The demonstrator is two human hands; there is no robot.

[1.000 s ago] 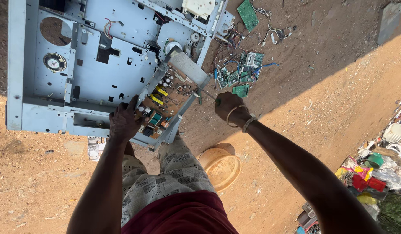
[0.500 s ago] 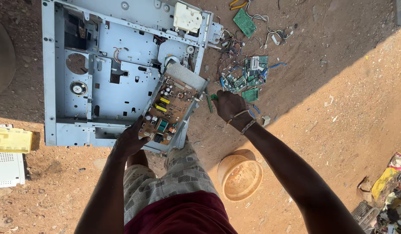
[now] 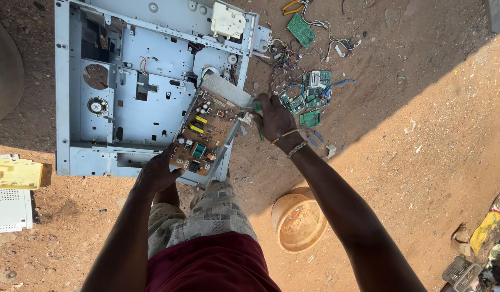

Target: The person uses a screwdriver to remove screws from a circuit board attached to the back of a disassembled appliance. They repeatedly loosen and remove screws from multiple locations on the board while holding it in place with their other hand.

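View shifted down | left hand point(image 3: 159, 172) grips circuit board point(image 3: 205, 132) | right hand point(image 3: 274, 116) closed on tool

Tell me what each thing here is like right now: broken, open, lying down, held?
Metal chassis: lying flat on the dirt, opened up, insides showing.
Brown circuit board: tilted, on its metal plate.
Left hand: pressing the board's lower end.
Right hand: closed around a green-handled tool at the board's edge.
Small green boards: loose, scattered on the ground with wires.
Tan bowl: tilted on the sand.
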